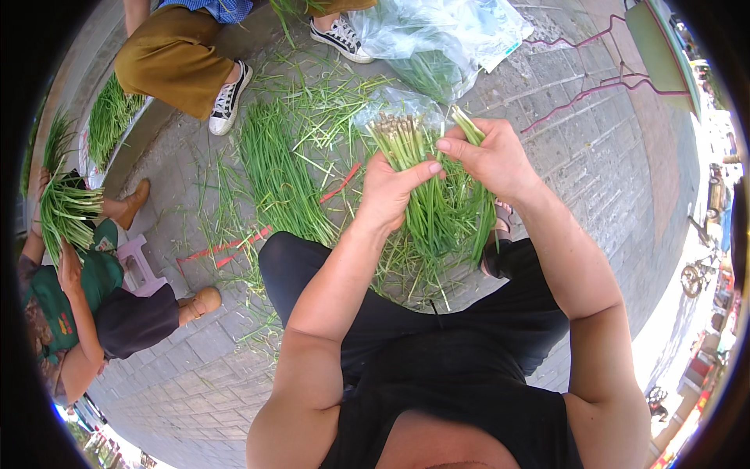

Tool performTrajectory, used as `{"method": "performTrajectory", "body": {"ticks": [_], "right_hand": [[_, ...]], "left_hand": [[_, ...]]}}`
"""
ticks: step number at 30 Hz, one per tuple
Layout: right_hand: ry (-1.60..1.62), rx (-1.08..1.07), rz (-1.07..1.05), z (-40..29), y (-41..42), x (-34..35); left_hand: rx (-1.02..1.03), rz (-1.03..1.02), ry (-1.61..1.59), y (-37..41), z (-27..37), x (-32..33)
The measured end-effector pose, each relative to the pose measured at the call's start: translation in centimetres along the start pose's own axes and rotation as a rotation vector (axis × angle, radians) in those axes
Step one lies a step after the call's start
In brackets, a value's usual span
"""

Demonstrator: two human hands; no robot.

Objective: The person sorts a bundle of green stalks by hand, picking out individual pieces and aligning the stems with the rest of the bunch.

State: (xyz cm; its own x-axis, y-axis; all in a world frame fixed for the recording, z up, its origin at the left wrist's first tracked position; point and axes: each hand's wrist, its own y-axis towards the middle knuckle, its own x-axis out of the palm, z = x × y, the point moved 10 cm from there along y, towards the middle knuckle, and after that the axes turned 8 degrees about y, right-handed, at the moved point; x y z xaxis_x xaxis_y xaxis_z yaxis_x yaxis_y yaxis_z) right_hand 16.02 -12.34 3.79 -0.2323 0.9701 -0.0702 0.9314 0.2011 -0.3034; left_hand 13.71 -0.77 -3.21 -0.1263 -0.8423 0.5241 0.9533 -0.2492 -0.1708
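Observation:
My left hand [394,190] is closed around a thick bundle of garlic chives [404,143], its pale cut ends pointing away from me. The green leaves of this bundle hang down over the ground between my knees. Just right of it, my right hand [489,153] pinches a few chive stalks [467,123], whose leaves trail toward my foot. Left of my hands, a large pile of chives [281,170] lies on the paving. Behind the bundle's ends shows a piece of clear plastic [381,105], partly hidden.
Loose trimmings [328,126] and red ties [239,245] litter the paving. A plastic bag of greens [433,58] lies ahead. One seated person [176,58] is ahead left; another [70,293] at left holds chives [67,211] by a pink stool [139,264]. A metal-legged table [662,58] stands right.

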Motion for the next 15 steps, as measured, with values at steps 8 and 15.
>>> {"method": "performTrajectory", "body": {"ticks": [8,15], "right_hand": [[0.028,-0.013,-0.022,0.3,0.1,-0.1],[0.136,-0.073,-0.059,0.6,0.5,1.5]], "left_hand": [[-0.087,-0.059,-0.066,-0.4,0.0,0.1],[-0.1,-0.031,-0.074,-0.4,0.1,0.0]]}}
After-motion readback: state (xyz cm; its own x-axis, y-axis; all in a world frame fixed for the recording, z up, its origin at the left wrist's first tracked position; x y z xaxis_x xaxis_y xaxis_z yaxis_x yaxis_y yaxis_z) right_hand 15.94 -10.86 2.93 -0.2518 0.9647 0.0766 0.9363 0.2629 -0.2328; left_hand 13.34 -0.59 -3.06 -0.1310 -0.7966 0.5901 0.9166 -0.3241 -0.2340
